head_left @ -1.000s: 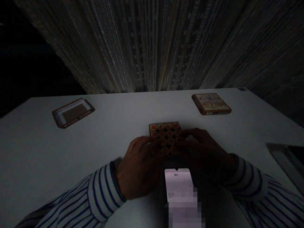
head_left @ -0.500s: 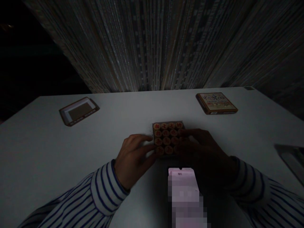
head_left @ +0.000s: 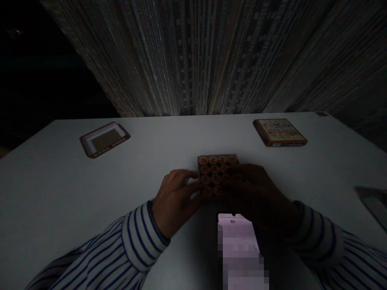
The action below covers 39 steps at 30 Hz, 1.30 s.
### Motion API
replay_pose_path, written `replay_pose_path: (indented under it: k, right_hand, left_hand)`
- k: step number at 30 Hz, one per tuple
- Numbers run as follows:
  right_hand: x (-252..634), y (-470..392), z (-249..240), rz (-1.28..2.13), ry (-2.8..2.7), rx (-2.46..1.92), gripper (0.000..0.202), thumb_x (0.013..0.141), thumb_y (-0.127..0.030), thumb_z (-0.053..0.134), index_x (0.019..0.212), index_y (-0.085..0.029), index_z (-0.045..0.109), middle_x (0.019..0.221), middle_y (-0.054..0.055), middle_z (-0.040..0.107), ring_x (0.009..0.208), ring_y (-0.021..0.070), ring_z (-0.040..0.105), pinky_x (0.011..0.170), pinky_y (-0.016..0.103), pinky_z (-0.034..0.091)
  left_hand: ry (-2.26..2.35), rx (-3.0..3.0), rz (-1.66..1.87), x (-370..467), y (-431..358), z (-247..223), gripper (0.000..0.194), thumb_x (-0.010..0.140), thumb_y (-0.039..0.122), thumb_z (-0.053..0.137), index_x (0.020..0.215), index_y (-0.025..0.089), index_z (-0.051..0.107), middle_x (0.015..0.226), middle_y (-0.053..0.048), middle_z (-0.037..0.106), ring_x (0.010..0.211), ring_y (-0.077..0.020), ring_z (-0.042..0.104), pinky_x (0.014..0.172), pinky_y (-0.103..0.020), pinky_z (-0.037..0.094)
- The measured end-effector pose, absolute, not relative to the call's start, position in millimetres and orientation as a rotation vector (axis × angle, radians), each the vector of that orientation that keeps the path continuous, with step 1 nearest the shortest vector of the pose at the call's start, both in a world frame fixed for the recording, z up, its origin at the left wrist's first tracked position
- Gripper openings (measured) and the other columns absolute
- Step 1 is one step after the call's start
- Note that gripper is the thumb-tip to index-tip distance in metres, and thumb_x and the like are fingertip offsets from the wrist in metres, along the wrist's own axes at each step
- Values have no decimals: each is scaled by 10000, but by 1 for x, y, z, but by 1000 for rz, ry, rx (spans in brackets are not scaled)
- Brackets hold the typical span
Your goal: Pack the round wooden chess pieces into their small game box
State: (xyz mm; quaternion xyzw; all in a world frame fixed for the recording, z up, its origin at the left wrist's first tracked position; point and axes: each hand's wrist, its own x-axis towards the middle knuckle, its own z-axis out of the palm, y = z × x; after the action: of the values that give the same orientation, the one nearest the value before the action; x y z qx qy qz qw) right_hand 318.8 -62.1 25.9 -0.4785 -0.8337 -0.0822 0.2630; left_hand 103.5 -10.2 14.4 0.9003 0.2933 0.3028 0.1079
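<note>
A square block of round wooden chess pieces (head_left: 216,170) with red characters lies in the middle of the white table (head_left: 60,193). My left hand (head_left: 177,199) rests against the block's left side, fingers curled onto its edge. My right hand (head_left: 260,197) lies in shadow on the block's right side and covers the pieces there. Both arms wear blue-striped white sleeves. A lit phone screen (head_left: 238,245) sits just in front of me, below the hands.
A shallow brown box tray (head_left: 104,139) lies at the far left of the table. A printed box lid (head_left: 279,132) lies at the far right. A dark flat object (head_left: 373,201) shows at the right edge. A striped curtain (head_left: 193,56) hangs behind the table.
My left hand has slid off the top of the pieces to the block's left side, uncovering more pieces. The view has shifted slightly left.
</note>
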Motion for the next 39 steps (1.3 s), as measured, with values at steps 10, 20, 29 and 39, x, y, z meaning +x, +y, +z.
replay_pose_path:
  k: [10,20,29,39]
  right_hand:
    - [318,-62,27,-169,-2284,-1311,115,786,-275,564,846,-192,618,994,81,609,967,209,530,821,403,384]
    - [317,-63,29,-126,-2272,-1340,124,792,-277,558,842,-194,635,996,78,612,966,210,531,829,405,377]
    - [317,-62,27,-125,-2258,-1318,117,784,-273,570,846,-198,636,983,72,616,955,210,537,820,412,382]
    - [319,-56,25,-252,-2183,-1406,139,784,-268,552,864,-192,637,1013,95,577,912,217,534,780,401,423]
  left_hand:
    - [869,2626,889,104,-11,16,187,777,283,570,935,213,641,1004,-73,586,948,-226,518,777,-431,440]
    - [868,2612,872,105,-12,18,188,783,265,551,934,206,647,991,-81,583,935,-231,514,764,-441,442]
    - [869,2628,865,105,-12,17,195,776,259,562,944,200,642,1005,-84,577,949,-230,509,769,-441,446]
    - [950,2555,928,103,-5,16,190,780,255,559,946,204,637,1002,-71,592,955,-222,515,795,-439,443]
